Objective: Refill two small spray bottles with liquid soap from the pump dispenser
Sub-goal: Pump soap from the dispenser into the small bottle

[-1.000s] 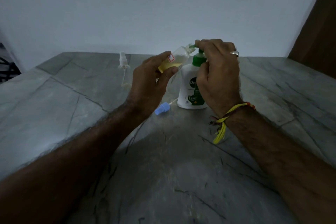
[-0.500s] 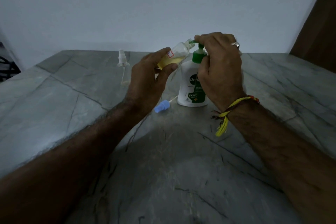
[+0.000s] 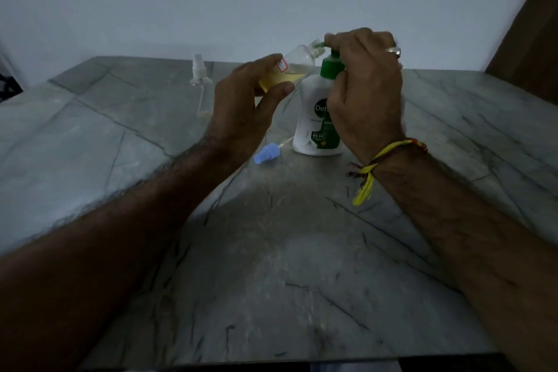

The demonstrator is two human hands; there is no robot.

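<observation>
the left hand (image 3: 241, 106) grips the tilted, part-filled bottle (image 3: 290, 69) at the pump (image 3: 332, 63) the right hand (image 3: 365, 90) curls over, while the second bottle (image 3: 200, 84) waits capped, seemingly near empty.

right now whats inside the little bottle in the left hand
Yellowish liquid fills the lower part of the small bottle, tilted toward the pump spout. The left hand covers its base, so the full level is hidden.
</observation>
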